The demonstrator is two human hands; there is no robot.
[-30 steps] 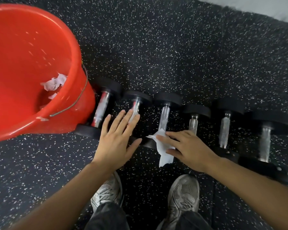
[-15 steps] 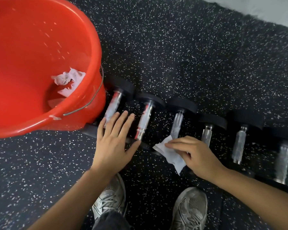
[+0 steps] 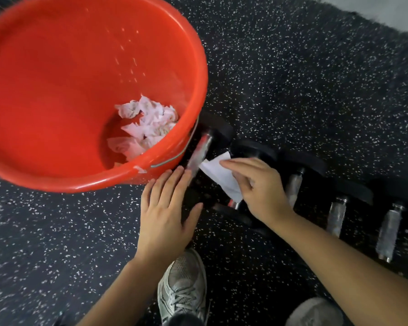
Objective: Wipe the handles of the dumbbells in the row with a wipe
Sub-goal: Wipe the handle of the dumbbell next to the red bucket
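Observation:
A row of black dumbbells with metal handles lies on the speckled floor, running from beside the bucket to the right. My right hand (image 3: 259, 189) pinches a white wipe (image 3: 219, 176) over the second dumbbell from the left, hiding most of its handle. The wipe's tip reaches toward the leftmost handle (image 3: 199, 152). Flat, with fingers spread, my left hand (image 3: 166, 212) rests on the near end of the leftmost dumbbell and holds nothing. Further right, other handles (image 3: 295, 187) (image 3: 337, 216) (image 3: 388, 234) lie bare.
A big red bucket (image 3: 193, 74) with crumpled used wipes (image 3: 146, 123) inside stands at the left, touching the leftmost dumbbell. My two grey shoes (image 3: 183, 285) (image 3: 316, 311) are just below the row. Black speckled rubber flooring (image 3: 292, 78) extends beyond the dumbbells.
My right hand has carried the wipe leftward from the third dumbbell's near end to over the second, close to the first handle. The view has shifted left and closer. My left hand stays flat.

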